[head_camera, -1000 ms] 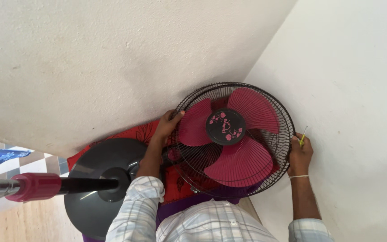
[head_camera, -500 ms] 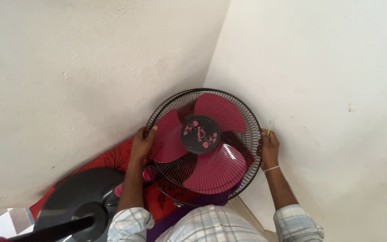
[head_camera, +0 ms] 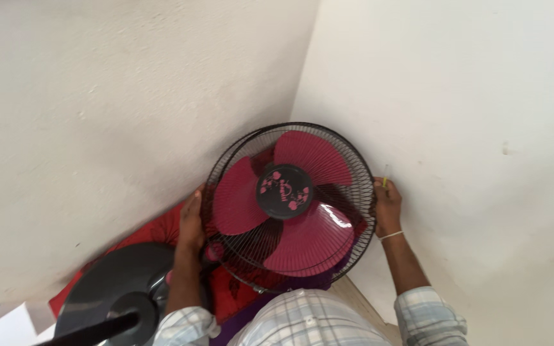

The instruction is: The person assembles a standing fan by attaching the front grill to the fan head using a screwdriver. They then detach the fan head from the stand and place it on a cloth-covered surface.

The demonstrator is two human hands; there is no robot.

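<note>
A fan head (head_camera: pixel 290 205) with a black wire grille and three crimson blades around a black hub sits in front of me in the corner of two walls. My left hand (head_camera: pixel 192 221) grips the grille's left rim. My right hand (head_camera: pixel 385 202) holds the right rim and also pinches a thin yellow-handled tool (head_camera: pixel 385 177) that sticks up above the fingers.
The fan's round dark grey base (head_camera: pixel 113 288) with its black pole (head_camera: pixel 91 330) lies at the lower left on a red floral cloth (head_camera: pixel 155 237). White walls (head_camera: pixel 129 109) close in behind and to the right. My checked shirt fills the bottom edge.
The view has swung left and the fan now sits nearer the frame's middle. My left hand slid lower down the left rim. The pole's crimson collar has left the view.
</note>
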